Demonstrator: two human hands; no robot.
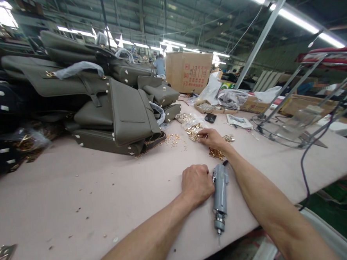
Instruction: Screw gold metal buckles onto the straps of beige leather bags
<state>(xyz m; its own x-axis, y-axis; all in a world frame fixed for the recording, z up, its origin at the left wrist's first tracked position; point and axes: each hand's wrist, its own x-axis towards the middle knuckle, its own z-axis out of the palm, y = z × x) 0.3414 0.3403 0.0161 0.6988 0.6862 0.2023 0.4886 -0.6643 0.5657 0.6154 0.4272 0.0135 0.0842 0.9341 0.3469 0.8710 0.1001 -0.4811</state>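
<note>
My left hand (197, 184) rests on the pale table with its fingers curled in, right beside a grey electric screwdriver (220, 192). Whether anything is inside those fingers is hidden. The screwdriver lies with its bit towards the table's front edge. Farther forward, my right hand (211, 138) reaches to a pile of gold metal fittings (193, 132), its fingertips bent together at the pile; what they pinch is too small to make out. More gold pieces (216, 153) lie under and beside the right wrist. Tiny gold screws (172, 139) are scattered to the left of the pile.
Dark olive handbags (131, 113) are heaped at the left and back left. A large cardboard box (189, 72) stands behind. At the right is a round wire rack (287, 127) with a dark cable (303, 169). A person (159, 65) is far back.
</note>
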